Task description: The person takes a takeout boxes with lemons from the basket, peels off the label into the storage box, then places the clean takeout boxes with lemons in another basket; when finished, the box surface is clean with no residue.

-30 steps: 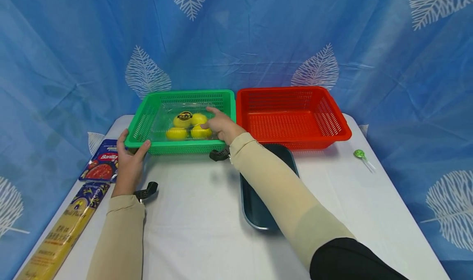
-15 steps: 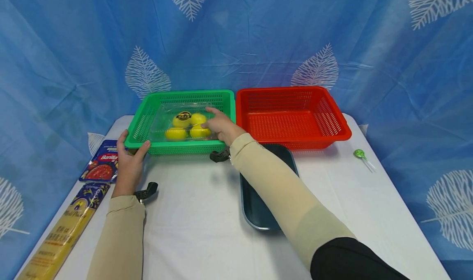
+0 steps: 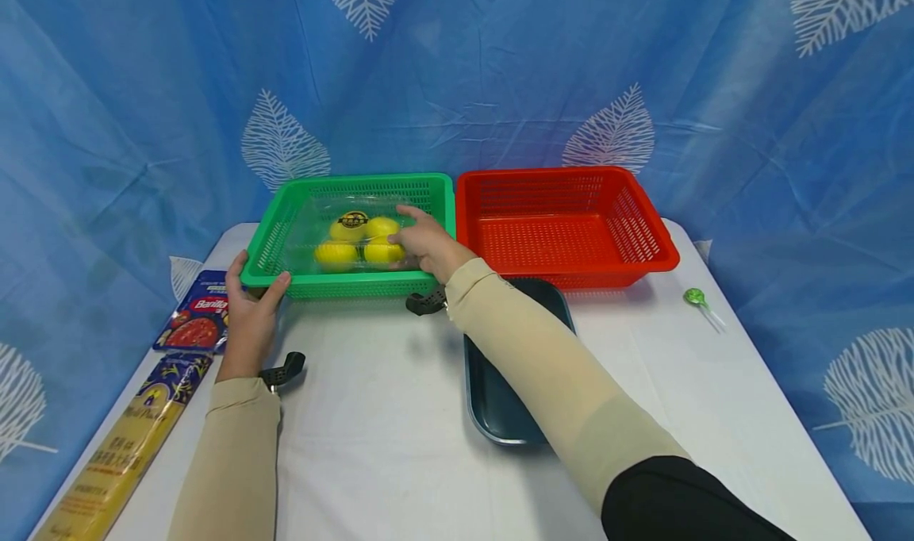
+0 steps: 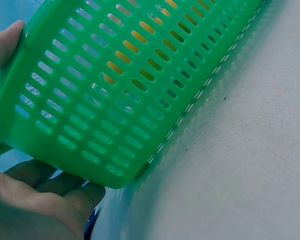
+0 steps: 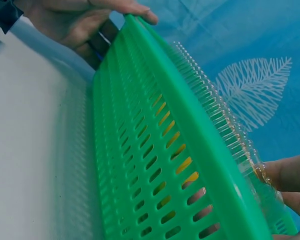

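Observation:
In the head view, a clear plastic box (image 3: 300, 243) of yellow lemons (image 3: 337, 254), with a dark round label on its lid, lies inside the green basket (image 3: 343, 289). My right hand (image 3: 432, 243) grips the box at its right end, thumb and fingers around the edge. At the basket's front left corner, my left hand (image 3: 251, 319) holds the rim, the thumb over the top and the fingers below. Through the slots of the wall, the left wrist view shows the yellow fruit. The box's ribbed edge (image 5: 225, 120) rises above the basket rim in the right wrist view.
A red basket (image 3: 571, 275) stands right beside the green one. Under my right forearm lies a dark tray (image 3: 493, 402). Along the left table edge are a blue Barilla packet (image 3: 193, 319) and a long yellow pasta packet (image 3: 121, 454); a green lollipop (image 3: 694, 297) lies at right.
The box of lemons has shifted slightly left inside the green basket and its left end sits a little higher. My left hand and both baskets have stayed in place.

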`<state>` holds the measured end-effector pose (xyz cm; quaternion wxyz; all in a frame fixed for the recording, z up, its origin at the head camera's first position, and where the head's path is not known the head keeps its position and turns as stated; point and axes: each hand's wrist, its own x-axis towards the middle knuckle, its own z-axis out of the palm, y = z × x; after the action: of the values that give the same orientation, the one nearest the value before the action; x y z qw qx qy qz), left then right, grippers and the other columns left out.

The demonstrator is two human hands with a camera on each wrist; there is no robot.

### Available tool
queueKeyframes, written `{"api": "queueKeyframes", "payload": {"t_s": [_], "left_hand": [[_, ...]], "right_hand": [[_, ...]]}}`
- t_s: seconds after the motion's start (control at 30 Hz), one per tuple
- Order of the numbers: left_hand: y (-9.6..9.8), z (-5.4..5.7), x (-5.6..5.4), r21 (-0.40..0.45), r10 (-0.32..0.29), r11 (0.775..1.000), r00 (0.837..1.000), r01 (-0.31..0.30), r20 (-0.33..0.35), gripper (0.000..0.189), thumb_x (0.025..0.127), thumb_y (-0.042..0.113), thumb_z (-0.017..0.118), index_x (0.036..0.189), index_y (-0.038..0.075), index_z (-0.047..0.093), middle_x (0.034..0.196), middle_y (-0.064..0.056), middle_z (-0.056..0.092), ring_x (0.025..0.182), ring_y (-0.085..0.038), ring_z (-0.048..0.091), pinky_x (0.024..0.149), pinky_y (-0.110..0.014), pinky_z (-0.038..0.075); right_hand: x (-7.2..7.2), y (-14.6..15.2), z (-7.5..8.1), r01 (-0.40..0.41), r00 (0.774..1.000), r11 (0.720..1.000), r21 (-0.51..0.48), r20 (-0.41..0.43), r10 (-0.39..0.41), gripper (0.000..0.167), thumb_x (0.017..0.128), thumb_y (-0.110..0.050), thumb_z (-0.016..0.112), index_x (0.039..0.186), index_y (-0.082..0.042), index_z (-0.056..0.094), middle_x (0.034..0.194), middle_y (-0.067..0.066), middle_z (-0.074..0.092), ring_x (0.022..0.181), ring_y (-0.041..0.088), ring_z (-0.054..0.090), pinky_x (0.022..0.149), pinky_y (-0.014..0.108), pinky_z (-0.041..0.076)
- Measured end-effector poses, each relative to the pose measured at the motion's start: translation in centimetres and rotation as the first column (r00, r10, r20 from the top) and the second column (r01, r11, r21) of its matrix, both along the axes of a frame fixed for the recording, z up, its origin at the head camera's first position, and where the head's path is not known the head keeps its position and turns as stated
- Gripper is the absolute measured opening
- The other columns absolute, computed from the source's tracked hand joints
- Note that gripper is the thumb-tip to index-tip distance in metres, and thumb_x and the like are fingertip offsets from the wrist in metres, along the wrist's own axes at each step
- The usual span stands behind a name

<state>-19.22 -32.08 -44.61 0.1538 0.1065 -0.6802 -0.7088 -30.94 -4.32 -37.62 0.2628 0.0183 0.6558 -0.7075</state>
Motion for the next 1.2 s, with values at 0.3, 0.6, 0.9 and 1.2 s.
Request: {"api": "queueKeyframes", "payload": {"t_s": [0.3, 0.6, 0.9, 1.2], "left_hand": [[-0.2, 0.0, -0.1, -0.030, -0.005, 1.000, 1.000, 0.006, 0.011, 0.087, 0.104, 0.025, 0.069, 0.168, 0.032, 0.010, 0.169, -0.011, 0.025, 0.152, -0.025, 0.030, 0.116, -0.029, 0.034], [0.1, 0.3, 0.0, -0.016, -0.005, 1.000, 1.000, 0.005, 0.006, 0.087, 0.105, 0.021, 0.068, 0.168, 0.029, 0.008, 0.168, -0.012, 0.025, 0.151, -0.024, 0.031, 0.117, -0.028, 0.033], [-0.1, 0.1, 0.1, -0.040, -0.005, 0.999, 0.999, 0.007, 0.041, 0.087, 0.105, 0.025, 0.068, 0.168, 0.032, 0.007, 0.170, -0.009, 0.021, 0.154, -0.023, 0.027, 0.118, -0.029, 0.030], [0.1, 0.5, 0.3, -0.026, -0.008, 1.000, 0.999, 0.009, 0.042, 0.087, 0.106, 0.023, 0.067, 0.168, 0.030, 0.007, 0.171, -0.009, 0.018, 0.154, -0.024, 0.025, 0.118, -0.030, 0.030]], "right_hand": [[0.5, 0.2, 0.9, -0.020, 0.999, 1.000, -0.006, -0.046, 0.020, 0.074, 0.105, 0.002, 0.061, 0.166, -0.030, 0.035, 0.168, 0.017, 0.028, 0.045, 0.017, 0.029, 0.076, 0.044, 0.064], [1.3, 0.8, 1.7, -0.020, 0.997, 0.999, -0.034, -0.078, 0.017, 0.072, 0.105, 0.002, 0.060, 0.166, -0.027, 0.035, 0.170, 0.016, 0.022, 0.045, 0.015, 0.029, 0.080, 0.047, 0.063], [2.0, 1.3, 2.6, -0.020, 0.995, 1.000, -0.020, -0.100, 0.018, 0.071, 0.106, -0.003, 0.062, 0.166, -0.029, 0.034, 0.167, 0.019, 0.027, 0.042, 0.014, 0.031, 0.078, 0.044, 0.063], [2.6, 1.7, 3.5, -0.037, 0.993, 0.998, -0.050, -0.114, 0.031, 0.071, 0.106, -0.003, 0.062, 0.166, -0.028, 0.035, 0.168, 0.016, 0.026, 0.042, 0.016, 0.034, 0.084, 0.050, 0.061]]}}
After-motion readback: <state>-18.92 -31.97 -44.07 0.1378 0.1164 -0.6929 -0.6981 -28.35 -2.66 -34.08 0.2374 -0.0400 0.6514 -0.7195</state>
